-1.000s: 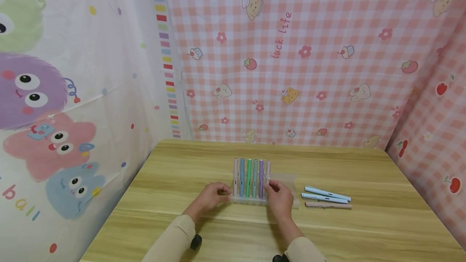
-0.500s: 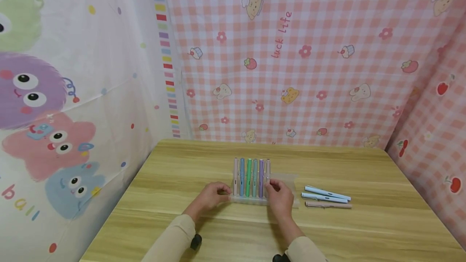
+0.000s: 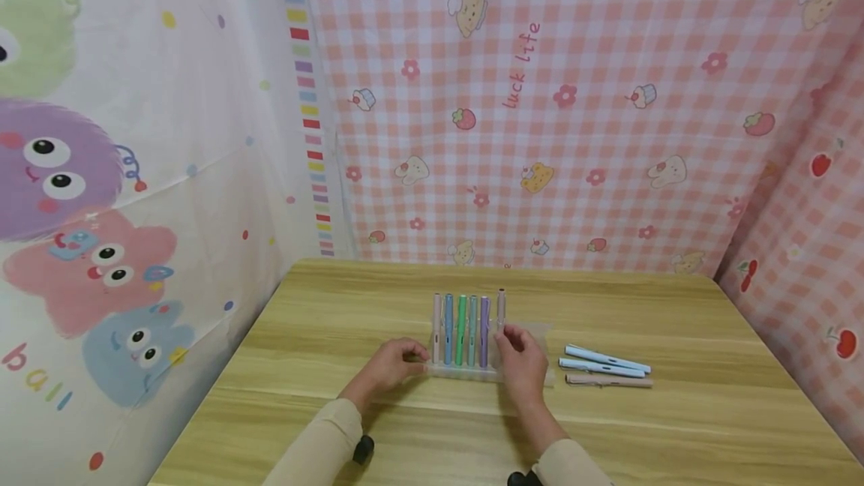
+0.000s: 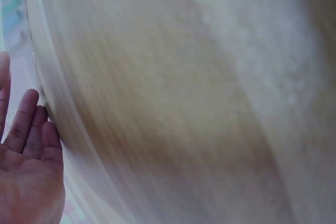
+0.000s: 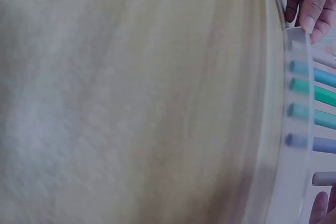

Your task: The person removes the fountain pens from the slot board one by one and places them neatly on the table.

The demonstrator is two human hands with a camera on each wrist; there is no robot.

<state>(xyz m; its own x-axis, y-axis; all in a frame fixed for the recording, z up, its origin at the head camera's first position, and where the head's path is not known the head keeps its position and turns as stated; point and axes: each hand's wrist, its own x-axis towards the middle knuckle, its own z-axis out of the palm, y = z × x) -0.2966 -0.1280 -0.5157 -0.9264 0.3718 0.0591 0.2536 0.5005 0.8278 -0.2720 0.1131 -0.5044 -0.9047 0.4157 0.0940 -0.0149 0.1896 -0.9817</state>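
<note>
A clear plastic pen holder (image 3: 466, 373) bears an upright row of pens: pale pink (image 3: 436, 328), blue (image 3: 448, 328), green (image 3: 462, 330), teal (image 3: 472, 330) and purple (image 3: 484, 330). My left hand (image 3: 398, 364) pinches the holder's left end; the right wrist view shows its thumb on the corner (image 5: 296, 30). Between the fingers of my right hand (image 3: 525, 366) is a greyish-pink pen (image 3: 501, 306), right of the purple one. In the right wrist view, this pen's lower end (image 5: 323, 178) stands clear of the holder's front strip, unlike the others.
Right of the holder, two light blue pens (image 3: 601, 367) and a pinkish pen (image 3: 609, 381) lie on the wooden table (image 3: 432, 433). A checked pink cloth (image 3: 580, 133) hangs behind the table, with a white patterned cloth (image 3: 223, 133) to the left.
The greyish-pink pen in my right hand has risen and shifted slightly right, away from the purple pen. My left hand and the other pens have stayed put.
</note>
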